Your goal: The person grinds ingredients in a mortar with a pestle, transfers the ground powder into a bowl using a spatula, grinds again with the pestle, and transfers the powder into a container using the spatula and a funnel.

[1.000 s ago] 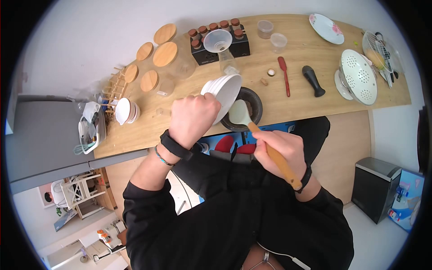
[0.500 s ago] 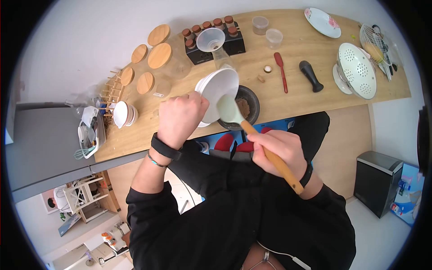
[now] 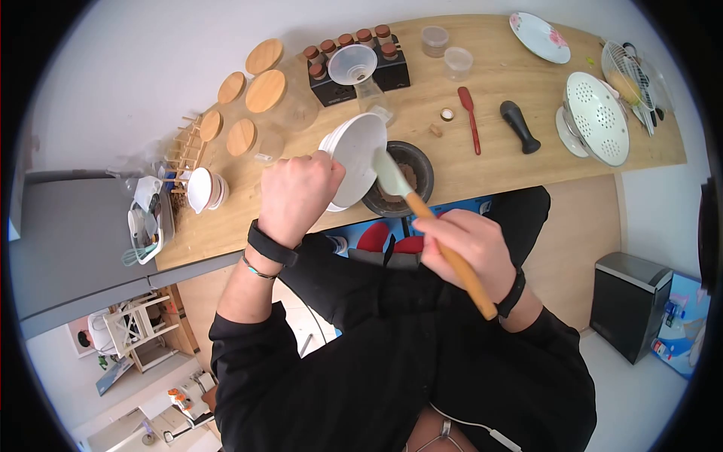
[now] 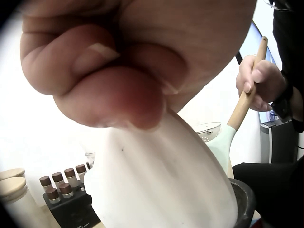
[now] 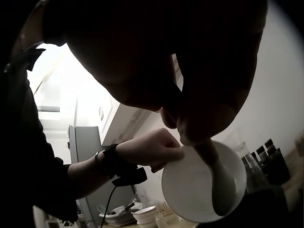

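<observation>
White and ribbed, the bowl is gripped at its rim by the left hand, fingers curled over the edge; it is tipped on its side, mouth turned toward the right hand, and held over the dark mortar just in front of both hands. A spatula is clasped by its wooden handle in the right hand's curled fingers; its pale green blade is laid against the inside of the bowl, above the brown powder seen in the mortar; in the left wrist view the blade is seen beside the bowl's outer wall; in the right wrist view the bowl is seen from its open side.

Beyond the bowl, on the wooden counter, a funnel is set in a jar before a spice rack; past the right hand lie a red spoon and a black pestle; farther right a colander is propped; beyond the left hand stand jars with wooden lids.
</observation>
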The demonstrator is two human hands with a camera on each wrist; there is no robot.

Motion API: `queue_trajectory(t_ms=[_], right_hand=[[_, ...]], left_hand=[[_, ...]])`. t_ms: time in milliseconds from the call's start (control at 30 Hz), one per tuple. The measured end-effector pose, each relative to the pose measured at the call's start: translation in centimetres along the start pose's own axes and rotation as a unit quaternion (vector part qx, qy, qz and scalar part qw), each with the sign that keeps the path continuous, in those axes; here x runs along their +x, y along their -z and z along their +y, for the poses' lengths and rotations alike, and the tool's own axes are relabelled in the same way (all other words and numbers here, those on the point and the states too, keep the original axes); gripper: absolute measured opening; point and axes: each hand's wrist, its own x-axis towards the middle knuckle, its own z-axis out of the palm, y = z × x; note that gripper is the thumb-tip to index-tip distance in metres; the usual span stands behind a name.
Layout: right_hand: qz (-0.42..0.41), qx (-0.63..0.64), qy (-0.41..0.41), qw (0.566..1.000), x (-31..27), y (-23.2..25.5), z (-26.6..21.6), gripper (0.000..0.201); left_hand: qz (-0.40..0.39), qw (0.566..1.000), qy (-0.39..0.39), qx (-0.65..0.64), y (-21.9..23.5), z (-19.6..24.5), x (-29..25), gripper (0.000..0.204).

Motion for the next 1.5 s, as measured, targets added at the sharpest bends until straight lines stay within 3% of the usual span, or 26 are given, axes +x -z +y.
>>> queue_trajectory(t_ms=[267,433,467,633,733,800,833,900,933,967,1033,1100,1200,1233,1500], right_hand=[[0.023,0.012,0.020,0.999,0.5,1.3,-0.8,0.030],[0.042,-0.020,-0.048,0.998,-0.5,0.2,0.0,0.022],[0.078,-0.013,-0.063,0.995,-0.9,0.3,0.0,0.019],[0.081,0.009,-0.072,0.994,-1.1,1.0,-0.1,0.013],[0.072,-0.004,-0.045,0.996,-0.8,1.7,0.3,0.013],[0.085,-0.013,-0.062,0.994,-1.3,2.2,0.8,0.012],[0.083,-0.006,-0.059,0.995,-1.4,2.3,1.1,0.012],[0.090,-0.002,-0.094,0.992,-1.8,2.5,1.7,0.010],[0.087,0.005,-0.091,0.992,-2.0,2.5,2.0,0.010],[0.095,0.009,-0.126,0.987,-2.2,2.5,2.2,0.010],[0.099,0.018,-0.155,0.983,-2.3,2.4,2.6,0.011],[0.100,0.018,-0.177,0.979,-2.3,2.0,2.7,0.009],[0.092,0.027,-0.174,0.980,-1.9,1.5,2.5,0.008],[0.092,0.031,-0.174,0.980,-1.9,1.3,2.5,0.008],[0.122,0.030,-0.179,0.976,-2.5,0.9,2.0,0.009]], left_hand=[[-0.007,1.000,0.007,-0.017,0.1,0.2,0.2,0.026],[0.001,1.000,0.012,-0.020,0.1,-0.1,0.1,0.027],[0.011,1.000,0.018,-0.006,0.0,-0.2,0.0,0.027],[0.026,0.999,0.032,-0.007,-0.1,-0.5,-0.5,0.029],[0.045,0.996,0.066,-0.035,0.1,-1.8,-1.7,0.030],[0.038,0.982,0.149,-0.109,0.5,-3.5,-3.6,0.029],[0.037,0.982,0.153,-0.102,0.6,-4.3,-4.8,0.029],[-0.018,0.887,0.382,-0.258,0.9,-5.8,-7.7,0.034],[-0.030,0.839,0.452,-0.300,1.2,-6.3,-9.0,0.038],[-0.029,0.838,0.458,-0.295,1.1,-7.0,-10.7,0.038],[-0.010,0.753,0.554,-0.356,0.0,-8.6,-14.9,0.041],[-0.008,0.726,0.572,-0.381,-1.4,-9.9,-18.9,0.040],[-0.002,0.647,0.635,-0.422,-4.3,-11.5,-23.6,0.036],[0.000,0.643,0.639,-0.422,-5.3,-11.9,-24.5,0.036],[0.087,0.558,0.665,-0.488,-10.6,-14.7,-26.6,0.031]])
